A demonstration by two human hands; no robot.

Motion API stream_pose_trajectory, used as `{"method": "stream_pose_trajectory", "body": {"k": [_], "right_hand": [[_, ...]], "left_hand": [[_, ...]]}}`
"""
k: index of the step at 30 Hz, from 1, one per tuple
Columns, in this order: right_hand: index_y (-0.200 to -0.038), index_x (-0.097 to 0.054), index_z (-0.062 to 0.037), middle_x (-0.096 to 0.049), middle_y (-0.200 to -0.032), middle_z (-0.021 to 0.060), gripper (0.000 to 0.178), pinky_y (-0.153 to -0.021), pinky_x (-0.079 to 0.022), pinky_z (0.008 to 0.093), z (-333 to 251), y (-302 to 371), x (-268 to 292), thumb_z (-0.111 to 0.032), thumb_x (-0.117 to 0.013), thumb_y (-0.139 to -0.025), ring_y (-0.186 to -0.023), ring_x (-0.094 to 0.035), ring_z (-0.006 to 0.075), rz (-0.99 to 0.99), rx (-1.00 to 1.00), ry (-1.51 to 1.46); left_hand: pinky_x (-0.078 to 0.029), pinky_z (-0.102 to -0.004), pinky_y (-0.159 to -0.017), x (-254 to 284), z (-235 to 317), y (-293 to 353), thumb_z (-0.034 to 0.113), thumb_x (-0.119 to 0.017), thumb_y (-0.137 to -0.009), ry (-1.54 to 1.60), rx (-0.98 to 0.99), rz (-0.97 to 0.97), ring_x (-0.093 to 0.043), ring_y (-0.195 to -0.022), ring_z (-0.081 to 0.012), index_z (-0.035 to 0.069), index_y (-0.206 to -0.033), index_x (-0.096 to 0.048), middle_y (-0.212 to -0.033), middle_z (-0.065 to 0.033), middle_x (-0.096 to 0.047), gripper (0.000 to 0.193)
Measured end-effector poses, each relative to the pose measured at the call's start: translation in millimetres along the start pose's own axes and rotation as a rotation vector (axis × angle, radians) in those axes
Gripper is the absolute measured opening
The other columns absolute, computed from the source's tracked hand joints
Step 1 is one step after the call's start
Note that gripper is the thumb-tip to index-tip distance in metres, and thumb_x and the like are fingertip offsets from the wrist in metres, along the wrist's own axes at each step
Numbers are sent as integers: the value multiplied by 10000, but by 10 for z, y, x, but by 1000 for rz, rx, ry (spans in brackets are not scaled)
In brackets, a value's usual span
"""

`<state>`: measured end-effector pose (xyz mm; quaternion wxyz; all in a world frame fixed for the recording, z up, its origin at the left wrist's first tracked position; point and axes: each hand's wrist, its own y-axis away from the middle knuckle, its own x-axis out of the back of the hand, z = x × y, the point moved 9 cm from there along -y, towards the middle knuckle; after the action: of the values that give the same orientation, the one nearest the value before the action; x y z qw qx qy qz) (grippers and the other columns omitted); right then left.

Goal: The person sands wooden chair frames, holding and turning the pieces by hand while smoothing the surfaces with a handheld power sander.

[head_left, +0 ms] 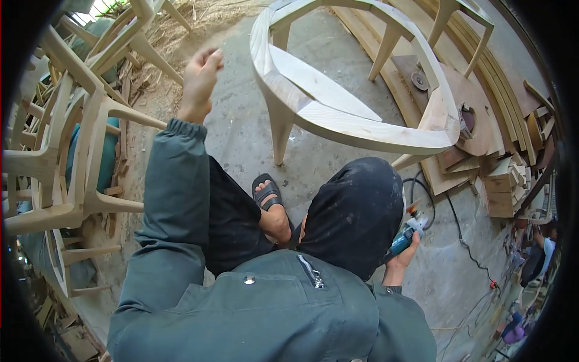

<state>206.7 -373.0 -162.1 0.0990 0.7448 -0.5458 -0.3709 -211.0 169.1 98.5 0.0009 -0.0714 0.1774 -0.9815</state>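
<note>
My left hand (201, 83) is raised in the air, its fingers curled closed, and nothing shows in them. To its right stands a pale wooden round frame (356, 137) on tapered legs, apart from the hand. A loose-looking curved board (325, 84) lies across the frame's opening. Low beside my right knee, my right hand (403, 258) grips a teal angle grinder (400, 241). The grinder's head points up and away, with an orange-brown disc (414, 209) on it. Part of its body is hidden behind my knee and fingers.
Unfinished wooden chairs (90, 151) are stacked at the left, by wood shavings (166, 48). Long planks (482, 66) and a board with a round hole (476, 130) lie at the right. A black cable (461, 238) runs over the floor near a pile of wood blocks (506, 187).
</note>
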Motion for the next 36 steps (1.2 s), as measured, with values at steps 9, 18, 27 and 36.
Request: {"method": "stream_pose_trajectory", "body": {"k": [9,18,27,36], "right_hand": [[-1473,-459,-6,-548,-1425,237,736,-1142,-428,516,-1982,247,-582,-460,-631,-919,-1351,-527,392,-506,341,-156],[-1330,-529,-40,-592,-1113,148,743,-1025,-471,489,-2004,849,-876,-515,-790,-821,-1078,-593,309,-1060,380,-472],[-1352,-515,-66,-606,-999,84,657,-805,-528,423,-2824,1297,283,-316,-805,-818,-893,-638,240,-278,681,356],[-1154,-639,-81,-743,-1052,217,535,-834,-555,537,-2173,626,1541,-298,-782,-686,-1014,-703,437,598,437,1971]], "left_hand": [[-345,-479,-1085,-507,-779,514,595,-550,-1005,267,594,-374,-520,-1299,-250,99,-1450,-539,-1369,-95,-596,667],[-541,-359,-951,-1208,-577,600,436,-738,-939,384,381,-479,-637,-1140,-200,10,-1504,-384,-1327,-123,-586,791],[-559,-361,-883,-1190,-604,658,402,-697,-979,339,454,-474,-645,-1106,-223,47,-1538,-337,-1316,-150,-582,754],[-531,-402,-950,-1119,-655,620,392,-667,-995,393,457,-476,-624,-1138,-201,58,-1535,-337,-1320,-115,-577,716]]}}
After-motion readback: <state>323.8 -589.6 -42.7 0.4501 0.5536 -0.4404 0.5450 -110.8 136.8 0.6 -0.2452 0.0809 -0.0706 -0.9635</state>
